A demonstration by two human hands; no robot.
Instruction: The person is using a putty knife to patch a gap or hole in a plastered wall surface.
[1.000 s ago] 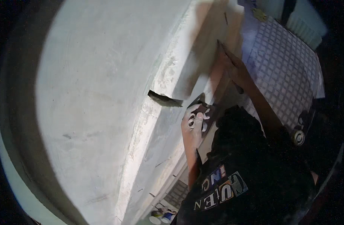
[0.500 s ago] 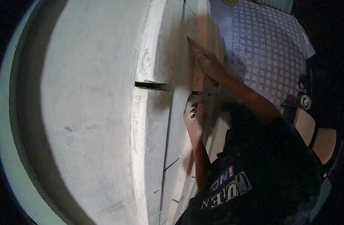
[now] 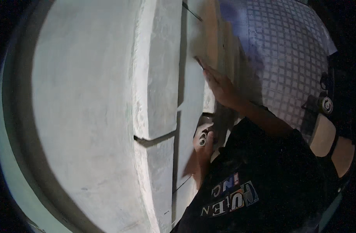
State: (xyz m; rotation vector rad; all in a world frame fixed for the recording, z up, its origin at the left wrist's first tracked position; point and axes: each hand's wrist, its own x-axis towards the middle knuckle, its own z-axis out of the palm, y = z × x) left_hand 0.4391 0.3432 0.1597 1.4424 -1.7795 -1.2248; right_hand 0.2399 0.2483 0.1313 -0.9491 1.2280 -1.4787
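My right hand (image 3: 223,88) is closed round a slim paintbrush (image 3: 199,63). The brush's dark tip points up and left, by a pale grey ledge (image 3: 192,77); whether it touches the surface I cannot tell. Lower down, my left hand (image 3: 203,141) is closed, with its fingers bent round something dark that I cannot make out. Two pale rounded marks, perhaps rings, show on its fingers. The hand is close to the stepped ledges, and its shadow falls on them.
A broad pale grey slab (image 3: 85,97) fills the left side. Its raised band (image 3: 162,70) is split by a dark gap (image 3: 154,139). Patterned floor tiles (image 3: 282,58) lie at the upper right. A round container (image 3: 325,105) and tan seat-like pads (image 3: 324,136) are at the right.
The view has shifted, so the slab's gap and both hands now appear lower in the picture. The brush remains in my right hand, and my left hand stays closed.
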